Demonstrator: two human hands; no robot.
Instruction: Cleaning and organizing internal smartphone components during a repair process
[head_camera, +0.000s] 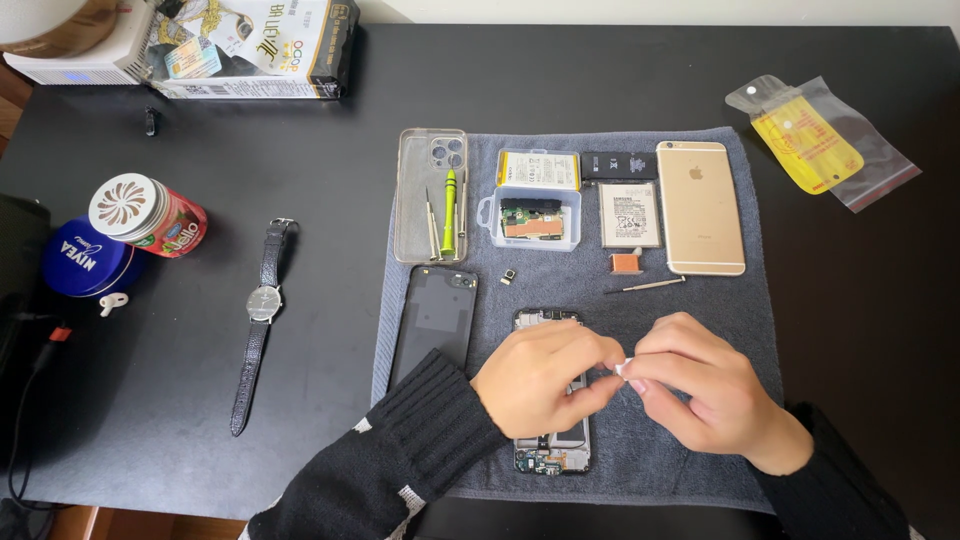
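Note:
My left hand (545, 378) and my right hand (705, 390) meet over a grey towel (720, 310), both pinching a tiny white piece (622, 368) between their fingertips. Under my left hand lies an opened phone frame (552, 455) with its circuit parts showing. A black phone back cover (435, 322) rests just left of it. A small loose camera part (509, 275) lies above the frame.
On the towel: a clear phone case (412, 205) holding screwdrivers, a small plastic box (530, 217) of parts, two batteries, a gold phone (700, 207) face down, a thin tool (645, 286). A wristwatch (262, 320), tins and a carton sit left; plastic bag (820, 140) right.

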